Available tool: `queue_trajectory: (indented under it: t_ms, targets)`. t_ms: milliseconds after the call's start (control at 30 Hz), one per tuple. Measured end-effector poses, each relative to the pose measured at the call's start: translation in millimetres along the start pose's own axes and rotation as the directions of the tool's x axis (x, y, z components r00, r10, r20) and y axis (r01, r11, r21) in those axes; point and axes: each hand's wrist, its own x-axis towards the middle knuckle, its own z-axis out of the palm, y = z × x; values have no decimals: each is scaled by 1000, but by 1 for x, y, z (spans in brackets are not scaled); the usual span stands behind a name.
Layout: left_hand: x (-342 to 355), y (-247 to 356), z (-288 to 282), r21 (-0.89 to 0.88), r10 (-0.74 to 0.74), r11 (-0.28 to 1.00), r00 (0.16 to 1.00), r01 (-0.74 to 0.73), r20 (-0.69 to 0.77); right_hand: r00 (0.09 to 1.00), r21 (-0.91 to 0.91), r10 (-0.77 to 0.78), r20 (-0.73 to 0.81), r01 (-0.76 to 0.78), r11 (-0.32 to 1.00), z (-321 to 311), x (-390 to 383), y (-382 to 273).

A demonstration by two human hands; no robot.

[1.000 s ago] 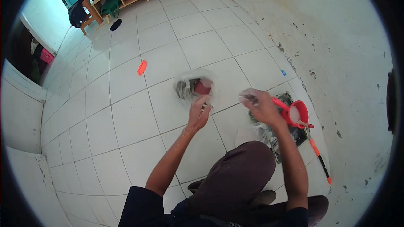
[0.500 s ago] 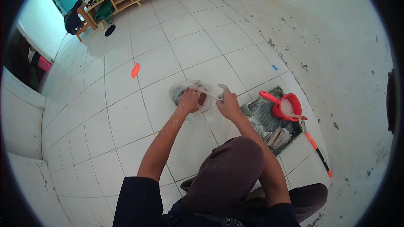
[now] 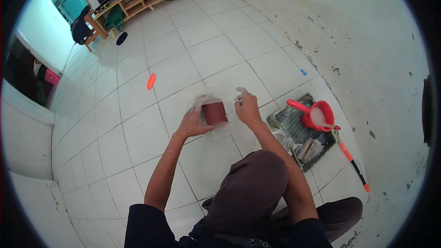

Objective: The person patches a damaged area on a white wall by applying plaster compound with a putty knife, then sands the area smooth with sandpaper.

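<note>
My left hand (image 3: 190, 123) is wrapped round a reddish-brown square piece of sandpaper (image 3: 214, 113), its thumb at the lower edge. A thin clear plastic bag (image 3: 209, 97) surrounds the piece and partly covers my left fingers. Just to the right, my right hand (image 3: 248, 109) hovers with thumb and index finger apart. Nothing shows between them, and whitish smears mark the fingertips.
On the right a messy black paint tray (image 3: 287, 121) holds a red dipper (image 3: 327, 110) of whitish liquid. An orange-and-black pole (image 3: 353, 164) lies beside the peeling wall (image 3: 358, 55). An orange scrap (image 3: 151, 81) is on the tiles. A wooden TV stand (image 3: 151, 1) is far off.
The reddish-brown piece is now uncovered more and faces up. My left hand has shifted from on top to its left side. My right fingers have come away from the plastic.
</note>
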Motion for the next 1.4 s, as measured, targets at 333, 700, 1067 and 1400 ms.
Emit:
queue_trajectory:
  t_ms: [333, 700, 1067, 1400]
  targets:
    - [-103, -10, -35, -953, -363, -181, 917, -244, -166, 987, -66, -81, 135, 91, 994, 55, 14, -8]
    - [-52, 37, -44, -913, -357, -330, 927, -238, -113, 894, 70, -425, 142, 419, 905, -10, -15, -98]
    - [-36, 77, -42, -979, -65, -194, 994, 69, 83, 922, 196, -381, -71, 388, 901, -67, -9, -102]
    - [-40, 48, -21, -769, -305, 589, 950, 248, 73, 937, -188, -344, -53, 329, 925, -66, -20, -78]
